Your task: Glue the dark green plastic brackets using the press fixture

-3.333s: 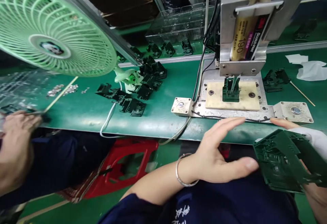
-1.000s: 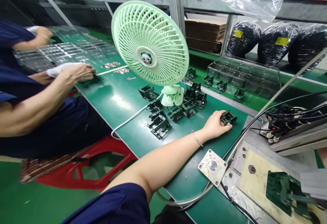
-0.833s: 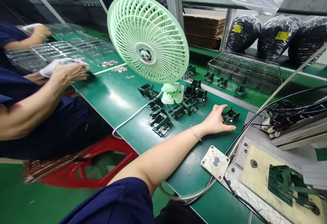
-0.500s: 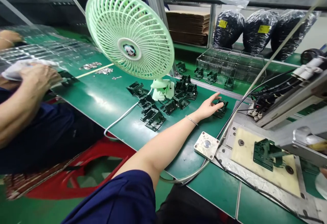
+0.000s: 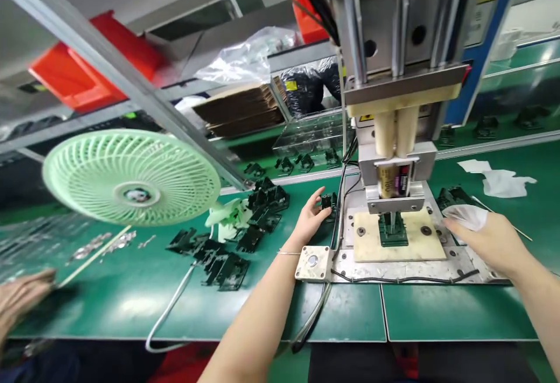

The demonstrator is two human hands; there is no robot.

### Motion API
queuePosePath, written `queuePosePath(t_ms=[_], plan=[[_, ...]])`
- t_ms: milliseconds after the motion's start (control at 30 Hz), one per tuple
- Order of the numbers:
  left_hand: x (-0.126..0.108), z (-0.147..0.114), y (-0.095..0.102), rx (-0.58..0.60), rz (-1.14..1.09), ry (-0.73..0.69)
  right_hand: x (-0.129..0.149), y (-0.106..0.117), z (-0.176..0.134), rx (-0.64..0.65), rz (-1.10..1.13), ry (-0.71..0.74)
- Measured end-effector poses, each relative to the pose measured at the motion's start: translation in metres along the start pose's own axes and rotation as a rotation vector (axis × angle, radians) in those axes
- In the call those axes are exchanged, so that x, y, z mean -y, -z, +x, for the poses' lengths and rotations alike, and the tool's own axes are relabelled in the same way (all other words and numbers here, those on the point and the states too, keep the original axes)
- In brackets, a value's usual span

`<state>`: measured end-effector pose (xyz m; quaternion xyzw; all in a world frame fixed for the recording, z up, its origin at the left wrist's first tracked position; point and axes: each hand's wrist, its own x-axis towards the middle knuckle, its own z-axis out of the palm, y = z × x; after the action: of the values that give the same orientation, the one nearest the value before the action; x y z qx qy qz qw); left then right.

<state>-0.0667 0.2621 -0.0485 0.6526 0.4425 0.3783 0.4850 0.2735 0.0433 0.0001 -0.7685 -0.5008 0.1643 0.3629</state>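
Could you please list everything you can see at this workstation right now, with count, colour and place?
black plastic part: one, black, on the bench at the left hand's fingertips
loose plastic parts: a dozen or so, black, scattered by the fan's base
desk fan: one, pale green, left, tilted
dispensing machine: one, grey metal, holding cream adhesive cartridges
fixture plate: one, cream, under the nozzle, a dark green part seated on it
push button box: one, cream, front left of the machine
white cloth: one, at the right hand
cardboard stack: brown, rear shelf
co-worker's hand: far left
left hand: on the black part
right hand: on the cloth
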Motion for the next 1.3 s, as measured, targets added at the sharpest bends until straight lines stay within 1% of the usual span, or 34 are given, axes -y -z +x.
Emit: queuePosePath(t_ms=[133, 333, 500, 833, 967, 1067, 1133, 1200, 1267, 1300], plan=[[-0.002, 0.0, 0.011, 0.093, -0.062, 0.014, -0.003, -0.002, -0.001, 0.104, 0.05, -0.037], [0.002, 0.002, 0.016, 0.097, -0.093, 0.026, -0.004, -0.002, -0.001, 0.117, 0.072, -0.08], [0.0, 0.002, 0.017, 0.154, -0.082, 0.016, -0.002, -0.001, -0.001, 0.132, 0.067, -0.094], [0.006, 0.002, 0.021, 0.163, -0.118, 0.017, 0.005, 0.001, 0.0, 0.14, 0.047, -0.118], [0.004, 0.002, 0.018, 0.136, -0.112, 0.042, 0.008, 0.006, -0.003, 0.133, 0.017, -0.144], [0.001, 0.001, 0.014, 0.15, -0.148, 0.031, 0.004, 0.01, -0.004, 0.13, -0.04, -0.143], [0.0, 0.001, 0.012, 0.166, -0.165, 0.006, 0.0, 0.013, -0.001, 0.127, -0.112, -0.21], [0.0, 0.001, 0.01, 0.179, -0.173, -0.018, -0.003, 0.014, 0.002, 0.123, -0.212, -0.349], [0.0, 0.002, 0.01, 0.189, -0.182, -0.038, -0.004, 0.016, 0.004, 0.08, -0.286, -0.477], [0.001, 0.003, 0.01, 0.193, -0.186, -0.045, -0.003, 0.017, 0.003, 0.043, -0.297, -0.507]])
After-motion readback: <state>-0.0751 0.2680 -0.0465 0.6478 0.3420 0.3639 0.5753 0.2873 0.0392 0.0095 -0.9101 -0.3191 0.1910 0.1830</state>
